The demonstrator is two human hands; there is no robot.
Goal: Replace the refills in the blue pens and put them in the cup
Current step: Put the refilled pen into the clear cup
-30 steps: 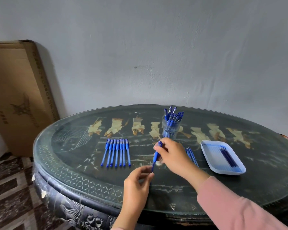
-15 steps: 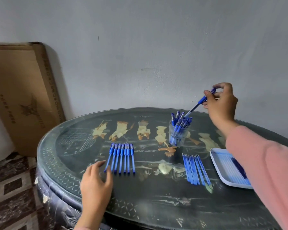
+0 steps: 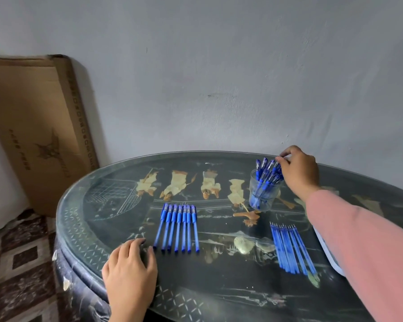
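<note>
In the upper right of the frame the right hand reaches over the clear cup. Its thumb and first fingers pinch the top of a blue pen that stands inside among the others. At lower left the left hand lies flat on the bench, fingers straight and close together, just beside a row of pens. Loose refills lie at right centre.

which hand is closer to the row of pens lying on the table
Left. The left hand rests on the table at the near end of the pen row; the right hand is at the cup, pinching a pen.
</note>
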